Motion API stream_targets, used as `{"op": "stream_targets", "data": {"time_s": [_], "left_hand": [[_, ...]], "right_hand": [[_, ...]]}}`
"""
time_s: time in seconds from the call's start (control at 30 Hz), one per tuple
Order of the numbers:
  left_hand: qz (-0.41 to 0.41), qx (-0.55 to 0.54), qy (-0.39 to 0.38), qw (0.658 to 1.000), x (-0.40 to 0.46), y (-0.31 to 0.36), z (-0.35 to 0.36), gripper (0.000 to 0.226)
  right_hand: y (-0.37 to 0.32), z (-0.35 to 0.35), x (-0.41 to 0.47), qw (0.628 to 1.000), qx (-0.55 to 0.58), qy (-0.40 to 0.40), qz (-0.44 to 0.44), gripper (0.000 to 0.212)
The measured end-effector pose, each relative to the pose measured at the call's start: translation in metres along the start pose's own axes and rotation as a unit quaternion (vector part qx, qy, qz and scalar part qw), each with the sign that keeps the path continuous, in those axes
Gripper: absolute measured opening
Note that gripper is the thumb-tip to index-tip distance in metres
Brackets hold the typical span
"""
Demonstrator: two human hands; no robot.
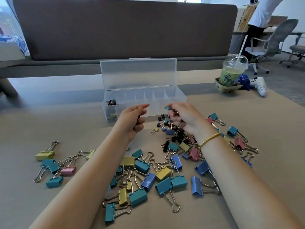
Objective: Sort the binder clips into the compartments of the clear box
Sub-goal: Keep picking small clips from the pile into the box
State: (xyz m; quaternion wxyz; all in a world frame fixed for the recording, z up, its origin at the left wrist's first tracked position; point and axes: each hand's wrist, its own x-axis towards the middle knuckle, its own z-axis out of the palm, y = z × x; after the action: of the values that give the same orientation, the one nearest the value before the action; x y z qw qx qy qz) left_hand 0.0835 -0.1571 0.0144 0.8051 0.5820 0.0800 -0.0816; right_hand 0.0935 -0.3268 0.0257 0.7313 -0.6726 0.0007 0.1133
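Hands (pixel 132 119) over clear box (pixel 175 103), teal clip (pixel 168 108) pinched, clips (pixel 148 176) scattered

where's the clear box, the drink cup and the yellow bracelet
clear box (pixel 171 103): head view, front wall at right.
drink cup (pixel 231 75): head view, side of the cup.
yellow bracelet (pixel 209 139): head view, beads across the wrist.

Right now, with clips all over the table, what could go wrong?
1. The right hand pinches a tiny teal clip at its fingertips; it might slip before reaching the clear box.
2. The forearms hang over the loose binder clips and could sweep some around.
3. The iced drink near the table edge could tip.
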Motion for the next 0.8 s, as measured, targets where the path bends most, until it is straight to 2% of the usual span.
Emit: {"op": "stream_targets", "data": {"time_s": [0.07,0.13,0.17,0.23,0.3,0.37,0.43,0.47,0.5,0.57,0.67,0.8], "left_hand": [[0.004,0.030,-0.007,1.000,0.001,0.000,0.002,0.023],[0.021,0.155,-0.014,0.988,-0.001,0.001,0.007,0.028],[0.040,0.255,-0.014,0.966,-0.001,0.000,0.009,0.031],[0.094,0.446,-0.013,0.890,0.000,-0.005,0.011,0.036],[0.148,0.555,-0.020,0.818,0.002,-0.011,0.012,0.036],[0.168,0.649,-0.026,0.742,0.003,-0.014,0.013,0.033],[0.161,0.736,-0.035,0.656,0.003,-0.018,0.015,0.034],[0.155,0.767,-0.040,0.621,0.002,-0.020,0.016,0.035],[0.154,0.788,-0.045,0.595,0.002,-0.021,0.016,0.035],[0.154,0.805,-0.058,0.570,0.003,-0.024,0.015,0.033],[0.151,0.818,-0.070,0.551,0.001,-0.025,0.016,0.030],[0.158,0.840,-0.068,0.514,-0.003,-0.026,0.022,0.025]], "right_hand": [[0.000,-0.009,0.002,0.979,0.198,0.001,0.041,0.020],[0.002,-0.014,0.003,0.955,0.290,0.014,0.059,0.017],[0.004,-0.015,0.004,0.948,0.314,0.019,0.059,0.017],[0.007,-0.018,0.006,0.941,0.334,0.024,0.054,0.019],[0.007,-0.019,0.006,0.950,0.307,0.018,0.048,0.022],[0.004,-0.019,0.006,0.983,0.181,0.010,0.033,0.022],[0.002,-0.014,0.003,0.998,-0.061,0.014,0.015,0.019],[0.001,-0.010,0.001,0.980,-0.199,0.014,0.015,0.017],[0.000,-0.006,0.000,0.947,-0.322,0.014,0.016,0.015],[0.002,0.002,-0.001,0.868,-0.497,0.001,0.010,0.013],[0.011,0.014,-0.001,0.782,-0.623,-0.019,-0.008,0.021],[0.017,0.023,-0.004,0.699,-0.714,-0.003,-0.045,0.027]]}}
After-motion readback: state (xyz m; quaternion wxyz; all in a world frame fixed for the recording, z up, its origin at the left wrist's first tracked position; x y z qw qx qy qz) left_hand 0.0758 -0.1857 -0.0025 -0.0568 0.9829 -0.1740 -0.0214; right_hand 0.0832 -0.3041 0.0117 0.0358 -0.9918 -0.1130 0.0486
